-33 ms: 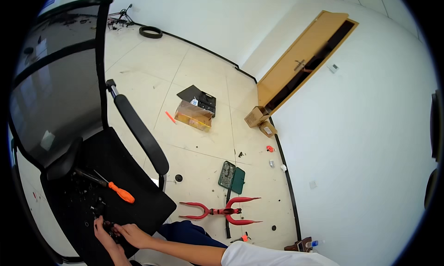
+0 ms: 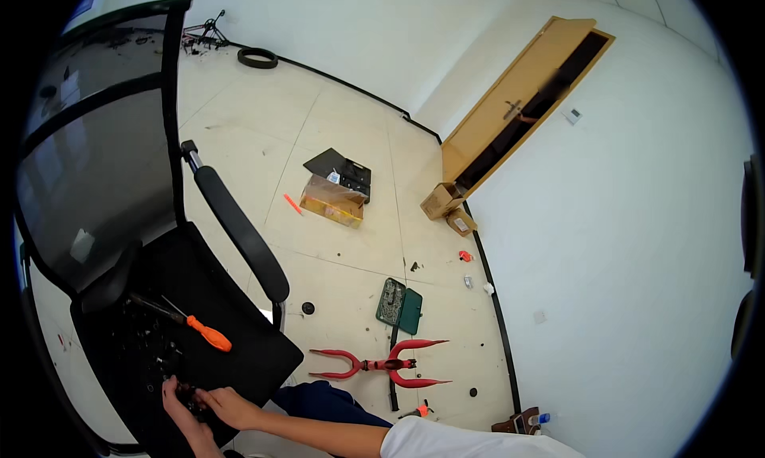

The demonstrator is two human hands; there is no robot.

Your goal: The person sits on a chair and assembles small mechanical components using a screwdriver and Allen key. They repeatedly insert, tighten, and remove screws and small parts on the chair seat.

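Note:
At the front of the black chair seat (image 2: 239,298), my left hand (image 2: 180,410) and my right hand (image 2: 228,408) are close together. Both are closed around a small black part (image 2: 190,393) whose kind I cannot make out; the fingers hide much of it. Just beyond them on the seat lie small dark parts (image 2: 169,354) and a little ring (image 2: 150,387). A screwdriver with an orange handle (image 2: 209,334) rests farther back, beside a dark-handled tool (image 2: 156,307).
The chair's armrest (image 2: 243,235) rises right of the seat. On the floor are a red fork-shaped frame (image 2: 410,364), an opened green case (image 2: 410,310) of small metal pieces, a cardboard box (image 2: 331,203) and a tire (image 2: 257,58). Someone's hand (image 2: 526,119) shows at the ajar door (image 2: 510,91).

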